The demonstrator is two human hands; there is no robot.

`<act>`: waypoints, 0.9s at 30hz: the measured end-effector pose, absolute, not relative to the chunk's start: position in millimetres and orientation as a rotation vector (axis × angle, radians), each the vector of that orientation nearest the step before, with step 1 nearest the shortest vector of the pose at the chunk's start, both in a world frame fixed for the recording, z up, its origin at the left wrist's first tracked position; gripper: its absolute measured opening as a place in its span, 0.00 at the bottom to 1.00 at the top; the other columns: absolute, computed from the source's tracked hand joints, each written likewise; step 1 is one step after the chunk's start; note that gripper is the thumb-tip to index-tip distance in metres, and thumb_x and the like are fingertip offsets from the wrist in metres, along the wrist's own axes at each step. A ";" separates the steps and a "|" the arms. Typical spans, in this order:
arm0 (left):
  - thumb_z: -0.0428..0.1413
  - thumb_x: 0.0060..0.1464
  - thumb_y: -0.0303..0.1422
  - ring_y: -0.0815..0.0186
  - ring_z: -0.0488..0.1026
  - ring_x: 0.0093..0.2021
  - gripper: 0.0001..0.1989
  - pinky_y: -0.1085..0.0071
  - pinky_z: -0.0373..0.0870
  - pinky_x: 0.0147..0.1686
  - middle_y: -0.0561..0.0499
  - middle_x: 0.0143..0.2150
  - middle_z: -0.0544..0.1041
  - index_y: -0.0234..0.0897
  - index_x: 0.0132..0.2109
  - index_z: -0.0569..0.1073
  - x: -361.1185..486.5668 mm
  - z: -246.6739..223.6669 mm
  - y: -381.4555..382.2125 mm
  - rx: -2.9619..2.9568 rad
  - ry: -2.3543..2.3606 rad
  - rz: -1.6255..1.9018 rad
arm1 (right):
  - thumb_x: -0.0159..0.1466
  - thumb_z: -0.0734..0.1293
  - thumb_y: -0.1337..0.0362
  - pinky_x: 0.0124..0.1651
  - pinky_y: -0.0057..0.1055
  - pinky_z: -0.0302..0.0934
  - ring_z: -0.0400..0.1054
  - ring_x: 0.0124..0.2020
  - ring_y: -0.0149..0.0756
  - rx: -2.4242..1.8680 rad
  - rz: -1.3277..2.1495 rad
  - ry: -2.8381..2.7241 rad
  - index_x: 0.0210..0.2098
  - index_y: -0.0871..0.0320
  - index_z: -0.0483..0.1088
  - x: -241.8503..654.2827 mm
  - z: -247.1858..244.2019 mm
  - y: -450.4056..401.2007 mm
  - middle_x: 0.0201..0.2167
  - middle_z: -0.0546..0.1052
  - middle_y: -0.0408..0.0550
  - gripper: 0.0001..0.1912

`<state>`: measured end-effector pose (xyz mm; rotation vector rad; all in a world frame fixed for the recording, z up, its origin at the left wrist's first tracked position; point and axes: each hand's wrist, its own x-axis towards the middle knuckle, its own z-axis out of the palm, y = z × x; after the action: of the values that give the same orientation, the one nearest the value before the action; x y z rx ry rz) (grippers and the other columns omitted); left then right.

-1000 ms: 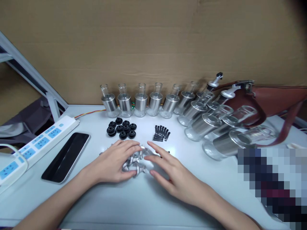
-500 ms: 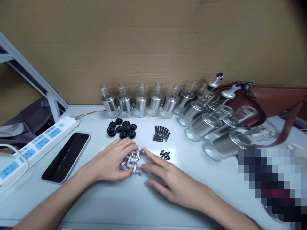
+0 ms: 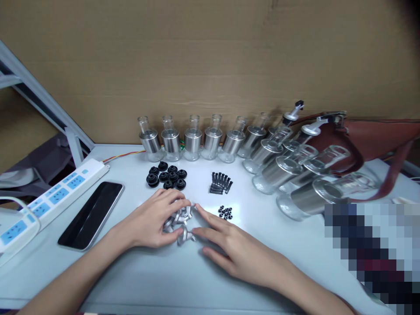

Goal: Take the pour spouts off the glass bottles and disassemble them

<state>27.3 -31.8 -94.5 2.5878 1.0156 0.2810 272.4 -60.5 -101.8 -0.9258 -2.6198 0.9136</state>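
Observation:
Several silver metal spout pieces (image 3: pixel 185 235) lie in a small heap on the white table. My left hand (image 3: pixel 154 221) curves over the heap's left side, fingers apart and touching the pieces, partly hiding them. On the right side, my right hand (image 3: pixel 226 240) rests with fingers spread, its fingertips at the edge of the heap. Just behind are several round black stoppers (image 3: pixel 173 176). Short black tubes (image 3: pixel 221 182) form a group to the right, and tiny black rings (image 3: pixel 225 213) lie nearer.
Glass bottles with steel bands (image 3: pixel 193 142) line the back and right, two with spouts. A brown bag (image 3: pixel 377 140) sits behind them. A phone (image 3: pixel 92 215) and a power strip (image 3: pixel 55 197) lie at the left. The table's edge (image 3: pixel 183 308) runs along the front.
The silver pieces have shifted slightly between my hands, and one at the front now stands a little apart from the others. Both hands have barely moved.

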 end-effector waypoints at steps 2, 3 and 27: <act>0.54 0.52 0.32 0.52 0.67 0.54 0.22 0.56 0.64 0.52 0.41 0.53 0.70 0.37 0.55 0.65 26.4 -94.7 -31.7 2.604 1.010 0.293 | 0.65 0.64 0.68 0.66 0.44 0.54 0.51 0.67 0.47 -0.915 0.912 -2.608 0.56 0.63 0.68 272.2 -102.6 -60.3 0.68 0.53 0.63 0.20; 0.55 0.52 0.33 0.52 0.67 0.54 0.22 0.56 0.63 0.53 0.41 0.53 0.70 0.37 0.55 0.65 26.0 -94.9 -31.7 2.614 1.007 0.306 | 0.65 0.64 0.68 0.65 0.44 0.54 0.51 0.67 0.47 -0.910 0.908 -2.600 0.56 0.62 0.69 272.2 -103.1 -60.2 0.67 0.54 0.63 0.20; 0.54 0.60 0.31 0.68 0.63 0.23 0.06 0.66 0.58 0.21 0.54 0.25 0.75 0.36 0.35 0.71 87.0 -146.2 -86.7 2.854 0.214 1.038 | 0.62 0.60 0.78 0.45 0.34 0.70 0.73 0.44 0.37 -0.620 0.533 -2.047 0.50 0.52 0.68 271.5 -66.0 -67.4 0.42 0.78 0.48 0.21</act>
<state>87.0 -86.7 -146.2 2.8538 0.2139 1.0376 271.5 -67.4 -66.0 -0.6200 -2.0474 0.5331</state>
